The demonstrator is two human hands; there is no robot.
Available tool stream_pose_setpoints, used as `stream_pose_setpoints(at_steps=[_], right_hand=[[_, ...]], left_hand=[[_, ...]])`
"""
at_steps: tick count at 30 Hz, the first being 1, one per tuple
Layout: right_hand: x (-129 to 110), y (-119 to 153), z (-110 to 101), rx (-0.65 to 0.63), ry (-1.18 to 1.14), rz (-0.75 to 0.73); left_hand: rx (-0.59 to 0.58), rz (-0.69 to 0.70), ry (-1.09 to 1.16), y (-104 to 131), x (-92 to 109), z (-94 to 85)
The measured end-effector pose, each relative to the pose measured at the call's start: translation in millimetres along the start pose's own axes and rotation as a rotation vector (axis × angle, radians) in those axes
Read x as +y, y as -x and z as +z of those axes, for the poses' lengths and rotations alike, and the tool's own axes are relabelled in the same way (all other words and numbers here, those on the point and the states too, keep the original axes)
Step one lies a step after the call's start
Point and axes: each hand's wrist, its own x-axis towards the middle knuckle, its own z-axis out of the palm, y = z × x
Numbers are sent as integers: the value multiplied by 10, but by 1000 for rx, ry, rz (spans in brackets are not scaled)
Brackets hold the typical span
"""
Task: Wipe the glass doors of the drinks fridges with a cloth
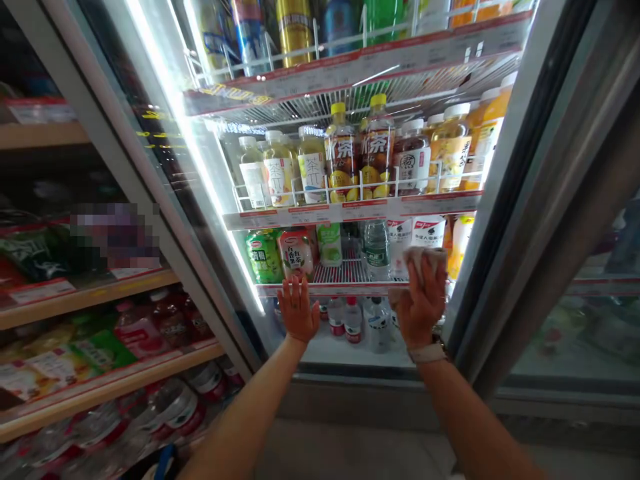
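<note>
Inside a lit drinks fridge, my left hand (299, 312) is raised with its fingers apart at the edge of a lower shelf (350, 289), just below a red tea carton (296, 253). It holds nothing. My right hand (425, 297), with a band on the wrist, has its fingers on a light brown cloth (426, 255) at the right end of that shelf, in front of white packages (429, 230). A green carton (264, 256), a light green bottle (329, 244) and a clear water bottle (376, 250) stand on the same shelf.
Above are tea bottles (341, 160) behind a wire rail, and cans (295, 30) on a higher shelf. Small bottles (353, 321) stand on the fridge floor. Wooden shelves (125, 287) with packaged drinks are at left. A dark door frame (535, 200) rises at right.
</note>
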Motion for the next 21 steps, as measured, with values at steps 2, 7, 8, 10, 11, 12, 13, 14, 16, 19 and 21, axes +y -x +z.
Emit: stream_pose_setpoints(at_steps=[2,7,8,10,11,12,13,14,16,19,21], right_hand=[[-232,200,72,-96,-72,-73],[-669,726,176,-382,-283,-327],[-690,777,180,-413,-311,-366],[-660,773,176,-442,-341,-424],[-613,715,167,-442,-339,-433],[-547,625,153,-433,-320,-417],[-465,510,136,-404,-286,-374],[-373,381,117,-350,-240,-308],[-191,132,82,-188,-132,-143],[-50,-43,70,22,-23,21],[-105,47,98,-10,-25,13]], left_hand=[[-8,-6,-13,11,-2,6],[-28,-33,-45,54,-24,35],[-29,-34,-47,59,-28,37],[-31,-31,-50,63,-33,34],[-30,-29,-51,62,-33,29],[-31,-27,-51,58,-32,22],[-31,-26,-47,53,-29,14],[-30,-23,-39,45,-25,7],[-23,-15,-16,26,-15,-6],[6,1,5,-3,-1,-11],[17,3,5,-10,2,-7]])
